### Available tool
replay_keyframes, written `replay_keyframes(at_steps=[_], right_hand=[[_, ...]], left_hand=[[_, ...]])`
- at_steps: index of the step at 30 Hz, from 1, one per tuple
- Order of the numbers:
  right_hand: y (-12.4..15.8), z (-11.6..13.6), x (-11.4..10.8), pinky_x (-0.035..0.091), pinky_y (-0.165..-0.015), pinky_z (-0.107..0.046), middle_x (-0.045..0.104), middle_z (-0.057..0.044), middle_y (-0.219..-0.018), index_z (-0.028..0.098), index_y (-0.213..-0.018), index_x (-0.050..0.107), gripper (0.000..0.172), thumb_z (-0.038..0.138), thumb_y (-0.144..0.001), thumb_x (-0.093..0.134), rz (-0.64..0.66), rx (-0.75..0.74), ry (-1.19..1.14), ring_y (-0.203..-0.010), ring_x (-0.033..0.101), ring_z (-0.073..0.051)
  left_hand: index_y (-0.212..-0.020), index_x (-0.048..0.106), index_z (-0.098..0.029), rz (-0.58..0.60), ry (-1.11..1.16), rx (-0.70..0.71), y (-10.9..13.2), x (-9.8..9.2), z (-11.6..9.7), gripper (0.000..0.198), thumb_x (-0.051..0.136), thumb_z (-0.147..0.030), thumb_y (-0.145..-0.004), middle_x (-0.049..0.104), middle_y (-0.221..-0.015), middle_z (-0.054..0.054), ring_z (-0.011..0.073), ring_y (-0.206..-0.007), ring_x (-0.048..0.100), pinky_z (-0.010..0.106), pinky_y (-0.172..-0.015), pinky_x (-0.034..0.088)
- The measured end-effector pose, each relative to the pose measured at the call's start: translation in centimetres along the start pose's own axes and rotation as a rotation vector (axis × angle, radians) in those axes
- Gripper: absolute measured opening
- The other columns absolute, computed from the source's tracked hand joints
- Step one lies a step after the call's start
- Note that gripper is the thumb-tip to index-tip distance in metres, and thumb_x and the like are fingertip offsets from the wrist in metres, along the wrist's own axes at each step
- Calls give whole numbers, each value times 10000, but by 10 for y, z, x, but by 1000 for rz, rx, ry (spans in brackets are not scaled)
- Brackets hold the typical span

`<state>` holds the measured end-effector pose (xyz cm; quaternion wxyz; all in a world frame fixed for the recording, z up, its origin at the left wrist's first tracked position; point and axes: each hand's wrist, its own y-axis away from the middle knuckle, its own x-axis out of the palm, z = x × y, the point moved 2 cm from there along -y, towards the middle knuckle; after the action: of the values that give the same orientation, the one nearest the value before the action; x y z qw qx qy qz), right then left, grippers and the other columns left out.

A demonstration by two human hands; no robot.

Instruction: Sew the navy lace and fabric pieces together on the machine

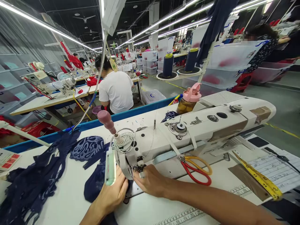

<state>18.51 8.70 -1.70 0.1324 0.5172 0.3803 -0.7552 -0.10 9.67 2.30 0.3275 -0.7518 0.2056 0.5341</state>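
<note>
A white sewing machine (150, 137) stretches across the table, its needle end between my hands. My left hand (113, 190) is closed on a navy fabric piece (93, 184) just left of the needle area; its fingertips are partly hidden by the machine head and a small lamp (110, 168). Beside the presser foot, my right hand (151, 181) has its fingers bent and pressed together at the same fabric, whose edge is mostly covered there. A patterned navy cup piece (87, 147) lies behind the left hand.
Red-and-yellow-handled scissors (198, 168) rest against the machine. A yellow tape measure (260, 178) lies at right, a drink bottle (188, 98) stands behind, and navy fabric (35, 181) is heaped at left. Thread cones (168, 66) stand above. A person in white (117, 90) sits ahead.
</note>
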Motion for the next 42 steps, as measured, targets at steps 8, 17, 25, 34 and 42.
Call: replay_keyframes(at_steps=[8, 17, 25, 34, 42], right_hand=[[-5, -2, 7, 194, -528, -284, 540, 41, -574, 202, -650, 495, 199, 118, -830, 510, -92, 138, -86, -507, 406, -108], [1, -5, 5, 261, -557, -257, 601, 29, -637, 211, -706, 586, 226, 184, -922, 522, -109, 136, -132, -567, 489, -113], [22, -15, -9, 307, -561, -281, 602, -23, -747, 184, -783, 613, 262, 154, -978, 441, -47, 104, -75, -645, 523, -155], [21, -4, -14, 390, -703, -331, 620, -60, -840, 192, -1031, 662, 190, 145, -919, 517, 33, -9, 20, -808, 519, -216], [25, 10, -12, 338, -722, -366, 634, -20, -779, 162, -990, 625, 132, 196, -927, 515, 44, -64, 14, -748, 492, -203]], left_hand=[[-850, 578, -206, -190, -534, 63, 24, 22, -36, 117, 494, -162, -918, 476, -572, -32, 185, -526, 483, 416, -790, 453], [-1079, 604, -149, -443, -343, -94, 15, 38, -28, 200, 458, -264, -1003, 655, -971, 107, 250, -916, 598, 394, -835, 426], [-1093, 608, -218, -279, 14, -105, 18, 38, -10, 194, 466, -156, -975, 677, -989, 50, 198, -924, 633, 384, -869, 468], [-1073, 618, -198, -282, 14, -109, 15, 36, -8, 161, 579, -275, -937, 671, -984, 72, 229, -907, 627, 370, -797, 492], [-1003, 651, -188, -337, -152, 115, 8, 29, -20, 268, 457, -37, -894, 690, -896, 65, 209, -858, 619, 337, -768, 440]])
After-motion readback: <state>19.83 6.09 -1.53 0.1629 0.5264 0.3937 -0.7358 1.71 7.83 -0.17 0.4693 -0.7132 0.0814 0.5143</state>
